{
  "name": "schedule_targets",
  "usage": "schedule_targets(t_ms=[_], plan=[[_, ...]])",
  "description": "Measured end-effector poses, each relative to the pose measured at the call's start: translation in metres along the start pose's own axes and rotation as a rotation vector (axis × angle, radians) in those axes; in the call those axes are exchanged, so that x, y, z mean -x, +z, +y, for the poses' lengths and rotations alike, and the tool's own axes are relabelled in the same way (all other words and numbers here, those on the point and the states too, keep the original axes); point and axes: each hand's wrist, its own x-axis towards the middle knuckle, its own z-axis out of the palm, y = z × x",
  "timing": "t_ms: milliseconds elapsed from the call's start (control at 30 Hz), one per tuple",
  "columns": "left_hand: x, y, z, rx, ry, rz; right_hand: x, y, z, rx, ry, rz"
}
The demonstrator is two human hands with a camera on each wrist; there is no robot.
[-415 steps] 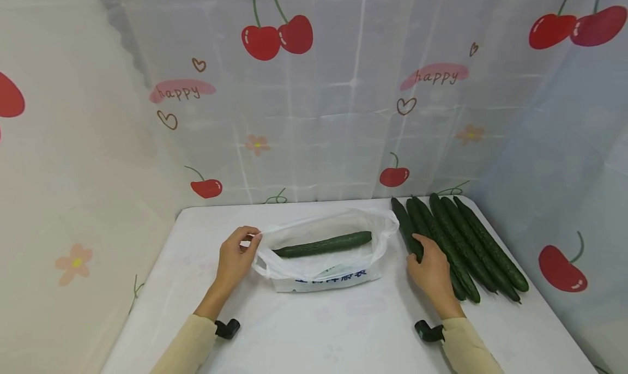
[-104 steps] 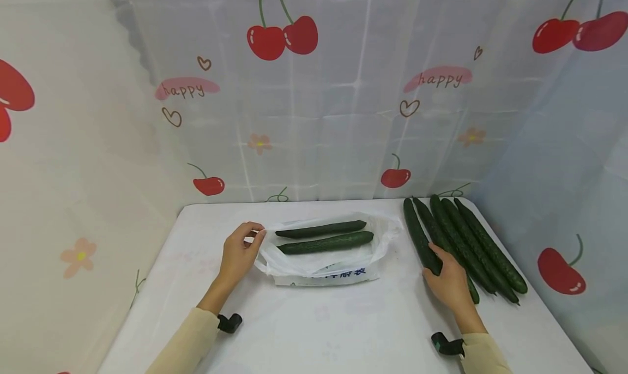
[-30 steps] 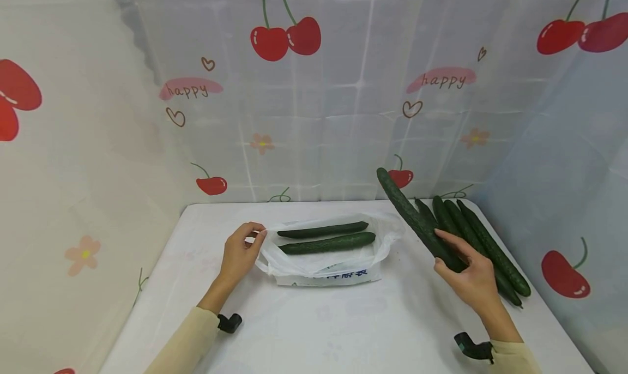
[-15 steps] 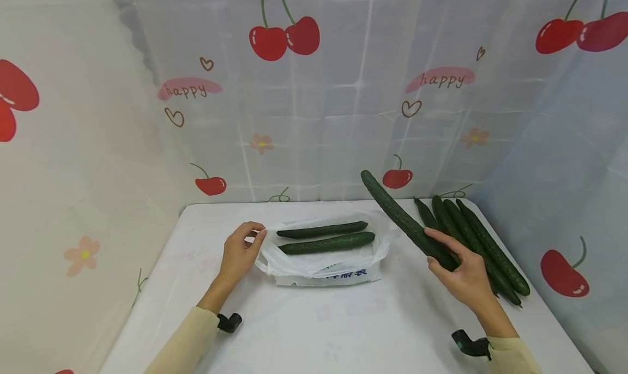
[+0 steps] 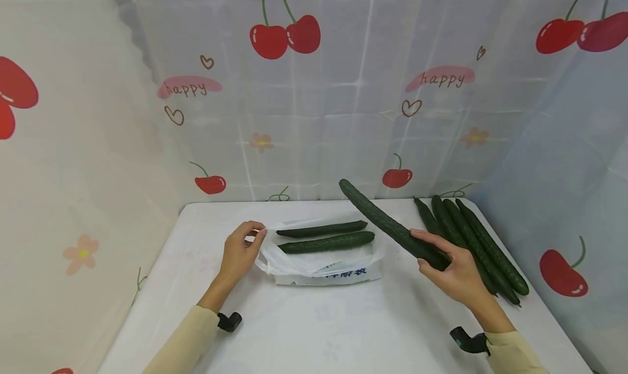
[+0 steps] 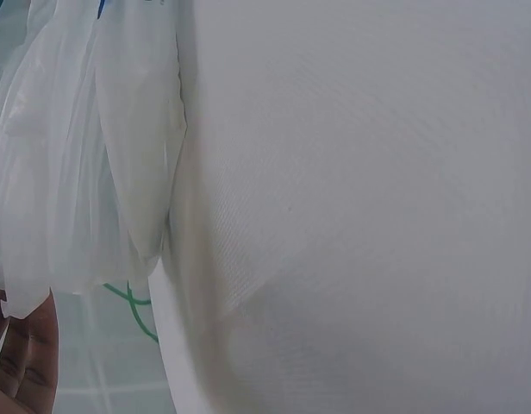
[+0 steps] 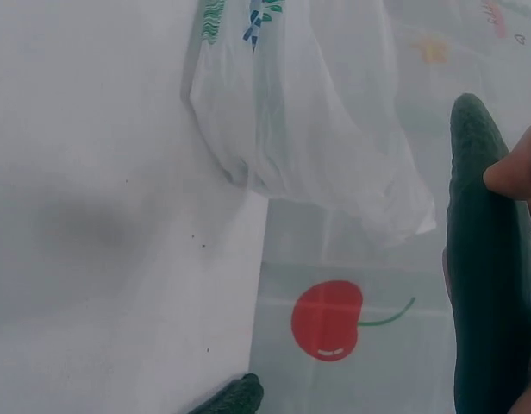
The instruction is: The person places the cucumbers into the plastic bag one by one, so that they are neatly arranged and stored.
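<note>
In the head view my left hand (image 5: pixel 240 252) pinches the left edge of a white plastic bag (image 5: pixel 314 267) lying with its mouth spread. Two dark green cucumbers (image 5: pixel 326 243) lie side by side inside it. My right hand (image 5: pixel 456 267) grips another cucumber (image 5: pixel 380 217) near its lower end, thumb on one side and fingers on the other. That cucumber slants up to the left, raised over the table, its far tip above the bag's right part. In the right wrist view the held cucumber (image 7: pixel 490 285) stands beside the bag (image 7: pixel 300 121).
Several more cucumbers (image 5: pixel 483 248) lie in a slanted row at the table's right side. The white-covered table (image 5: pixel 314 330) meets a cherry-print curtain (image 5: pixel 319 118) at the back, with similar sheets left and right.
Since the oldest frame, a second cucumber has come into the bag. My right hand has since lifted another from the row and moved it left toward the bag. The left hand stays put.
</note>
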Motion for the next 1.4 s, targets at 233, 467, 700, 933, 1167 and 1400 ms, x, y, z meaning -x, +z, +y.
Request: schedule_targets(t_ms=[233,467,700,933,1167,1400], plan=[[0.001,-0.001,0.001,0.010,0.000,0.002,-0.004,0.006,0.000,-0.015,-0.037,-0.034],[0.000,-0.002,0.002,0.006,-0.003,-0.006,-0.008,0.010,-0.007,-0.016,-0.027,-0.087],[-0.001,-0.001,0.000,-0.012,-0.009,-0.009,-0.009,0.016,-0.010,-0.063,-0.081,-0.125],[-0.001,-0.002,0.001,-0.009,-0.012,-0.008,-0.011,0.022,-0.015,-0.084,-0.108,-0.191],[0.000,-0.002,0.002,-0.006,-0.019,-0.004,-0.014,0.027,-0.017,-0.095,-0.114,-0.292],[-0.002,-0.001,0.002,0.015,-0.021,-0.002,-0.018,0.034,-0.018,-0.028,-0.134,-0.342]])
